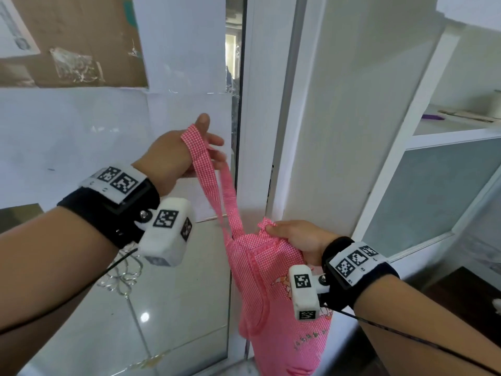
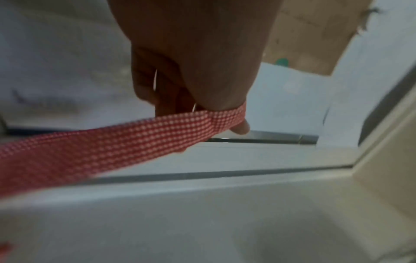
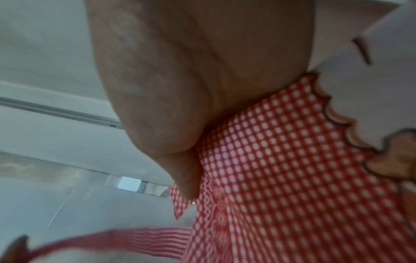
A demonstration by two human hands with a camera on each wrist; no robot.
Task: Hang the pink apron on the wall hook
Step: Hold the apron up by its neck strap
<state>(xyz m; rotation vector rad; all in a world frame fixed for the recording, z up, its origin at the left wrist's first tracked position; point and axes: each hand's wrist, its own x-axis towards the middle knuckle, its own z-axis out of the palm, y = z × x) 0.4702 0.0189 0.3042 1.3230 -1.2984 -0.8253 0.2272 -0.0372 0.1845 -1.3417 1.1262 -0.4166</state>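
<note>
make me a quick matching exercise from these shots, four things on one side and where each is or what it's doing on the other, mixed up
Things:
1. left hand
2. right hand
3. neck strap
4. cardboard sheet

States:
A. fixed on the wall, upper left
B. grips the apron's top edge
C. looped over a raised thumb
D. holds the strap loop up

Pairs: 1-D, 2-B, 3-C, 4-A
</note>
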